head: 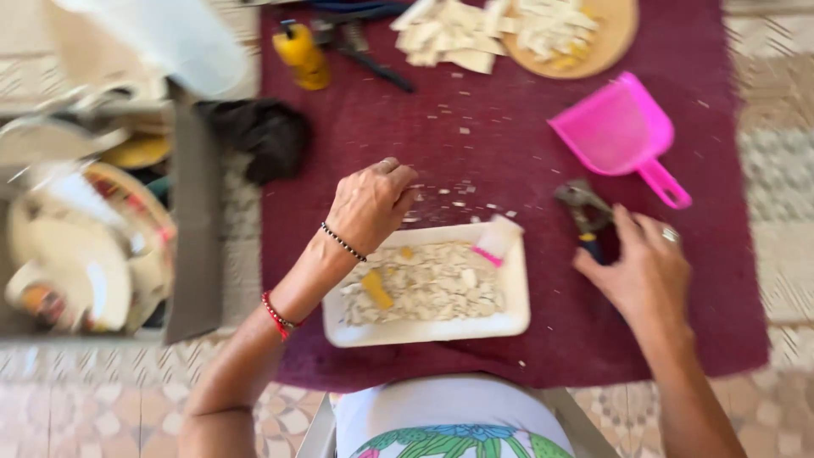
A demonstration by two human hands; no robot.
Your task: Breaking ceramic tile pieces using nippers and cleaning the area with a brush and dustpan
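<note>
Even, soft daylight; no hard shadows, no glare. Whole frame smeared by motion blur. Worst at the left edge, where the box of dishes (93, 246) is streaked. The maroon cloth (509, 144) centre reads soft; the pink dustpan (619, 131) is clearest. Colours slightly washed out.

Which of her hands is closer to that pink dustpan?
The right hand, gripping dark pliers, sits just below the pink dustpan. The left hand is farther off, to its left, above the white tray.
</note>
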